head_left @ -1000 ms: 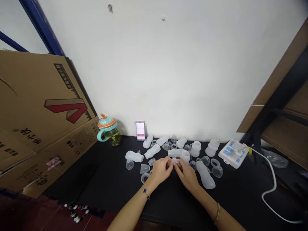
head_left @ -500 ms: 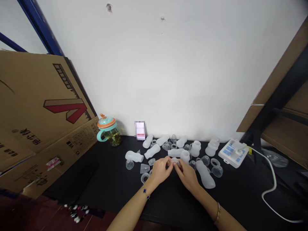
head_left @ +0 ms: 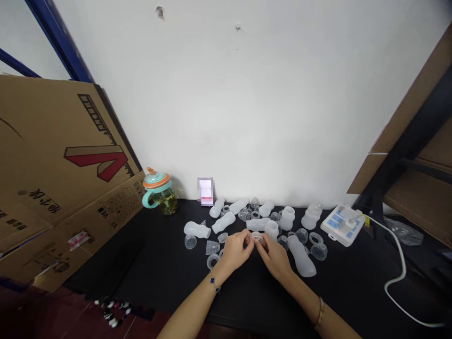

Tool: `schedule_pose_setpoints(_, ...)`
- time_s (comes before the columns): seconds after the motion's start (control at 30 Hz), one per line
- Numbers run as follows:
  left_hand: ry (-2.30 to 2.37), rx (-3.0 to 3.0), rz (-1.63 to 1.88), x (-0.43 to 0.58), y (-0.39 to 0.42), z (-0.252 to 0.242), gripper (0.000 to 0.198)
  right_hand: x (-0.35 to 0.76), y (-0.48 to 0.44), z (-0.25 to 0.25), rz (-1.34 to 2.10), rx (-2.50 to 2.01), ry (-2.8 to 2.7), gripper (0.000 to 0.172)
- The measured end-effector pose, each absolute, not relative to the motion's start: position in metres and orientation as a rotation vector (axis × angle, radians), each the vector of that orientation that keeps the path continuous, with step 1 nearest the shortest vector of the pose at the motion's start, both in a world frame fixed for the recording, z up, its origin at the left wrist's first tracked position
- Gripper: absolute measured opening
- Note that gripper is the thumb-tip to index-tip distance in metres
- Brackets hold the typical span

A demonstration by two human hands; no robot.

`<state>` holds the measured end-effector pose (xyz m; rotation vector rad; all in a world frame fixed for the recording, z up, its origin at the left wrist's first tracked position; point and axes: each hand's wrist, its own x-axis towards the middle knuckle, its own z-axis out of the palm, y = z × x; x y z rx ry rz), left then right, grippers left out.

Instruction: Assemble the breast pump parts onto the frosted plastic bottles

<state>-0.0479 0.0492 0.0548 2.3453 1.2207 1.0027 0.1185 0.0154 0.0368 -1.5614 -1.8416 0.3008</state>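
Observation:
My left hand (head_left: pixel 236 251) and my right hand (head_left: pixel 273 256) meet over the black table (head_left: pixel 169 273), fingertips pinched together on a small clear plastic ring part (head_left: pixel 256 238). Around them lie several translucent white bottles and clear caps: one long bottle (head_left: pixel 301 255) lies just right of my right hand, another bottle (head_left: pixel 197 229) lies to the left, and a clear ring (head_left: pixel 213 260) sits by my left wrist.
A teal and orange lidded cup (head_left: pixel 159 192) stands at the back left. A big cardboard box (head_left: pixel 52 179) leans on the left. A white power strip (head_left: pixel 342 224) with a white cable (head_left: pixel 399 273) sits on the right, beside a dark shelf frame (head_left: pixel 406 146).

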Motion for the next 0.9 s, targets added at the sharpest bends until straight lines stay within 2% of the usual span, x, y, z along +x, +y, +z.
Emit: schedule_pose_setpoints(0.9, 1.238, 2.339, 0.984, -0.0472, 0.048, 0.0542, 0.017, 0.1168, 0.0131, 0.04, 0.284, -1.553, -1.836, 0.033)
